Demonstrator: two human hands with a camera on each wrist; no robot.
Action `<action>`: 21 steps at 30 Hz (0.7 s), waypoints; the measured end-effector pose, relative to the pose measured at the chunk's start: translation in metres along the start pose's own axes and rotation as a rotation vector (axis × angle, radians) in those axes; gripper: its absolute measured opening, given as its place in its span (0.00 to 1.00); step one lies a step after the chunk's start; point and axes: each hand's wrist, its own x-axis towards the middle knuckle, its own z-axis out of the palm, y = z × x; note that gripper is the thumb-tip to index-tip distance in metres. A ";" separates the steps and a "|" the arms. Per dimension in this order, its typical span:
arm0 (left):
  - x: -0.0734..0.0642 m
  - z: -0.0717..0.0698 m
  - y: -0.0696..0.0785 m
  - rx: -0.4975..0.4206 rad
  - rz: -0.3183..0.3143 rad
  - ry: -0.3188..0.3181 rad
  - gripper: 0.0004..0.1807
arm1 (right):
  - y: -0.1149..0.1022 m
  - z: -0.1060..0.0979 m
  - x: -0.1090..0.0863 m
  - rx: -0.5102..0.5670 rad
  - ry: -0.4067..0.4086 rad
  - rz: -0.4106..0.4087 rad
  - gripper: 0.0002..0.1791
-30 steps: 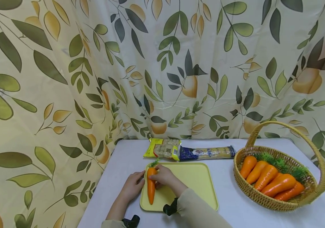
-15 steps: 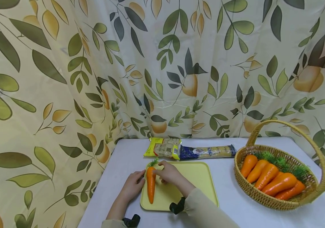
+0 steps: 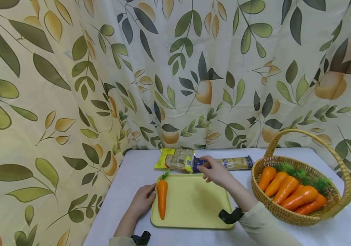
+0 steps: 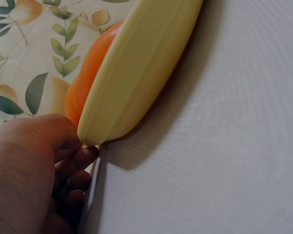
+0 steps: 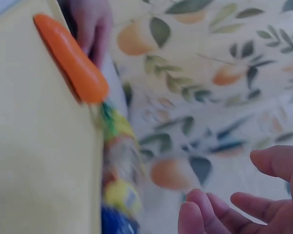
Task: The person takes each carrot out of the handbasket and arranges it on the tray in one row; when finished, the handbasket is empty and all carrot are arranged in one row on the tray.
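On the left side of a pale yellow tray point(image 3: 197, 201) lies an orange carrot point(image 3: 162, 200) with a green top, its tip toward me. My left hand point(image 3: 143, 198) is at the tray's left edge; in the left wrist view its thumb and index finger pinch the rim, beside the carrot point(image 4: 90, 73). My right hand point(image 3: 216, 172) is above the tray's far edge, overlapping the blue pasta packet point(image 3: 233, 163). It holds nothing, and the right wrist view has its fingers point(image 5: 254, 207) spread apart.
A wicker basket point(image 3: 256, 191) with a tall handle stands at the right, holding several carrots point(image 3: 287, 189). Behind the tray lies a yellow bag point(image 3: 175, 159) with a clear window. A leaf-patterned curtain point(image 3: 175, 85) hangs along the table's back and left.
My right hand has let go of the carrot and moved right and away from me, toward the pasta packet. The carrot stays on the tray; my left hand keeps its place.
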 end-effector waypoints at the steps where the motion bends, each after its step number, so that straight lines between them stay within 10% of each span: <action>1: 0.000 0.000 0.000 0.000 -0.003 0.000 0.25 | 0.003 -0.011 -0.004 -0.009 0.009 -0.006 0.29; 13: -0.003 0.000 0.000 0.018 -0.038 0.009 0.26 | 0.064 -0.141 -0.064 -0.095 0.137 0.136 0.45; 21: -0.002 0.001 0.000 0.003 -0.029 0.012 0.26 | 0.106 -0.189 -0.090 -0.132 0.179 0.282 0.49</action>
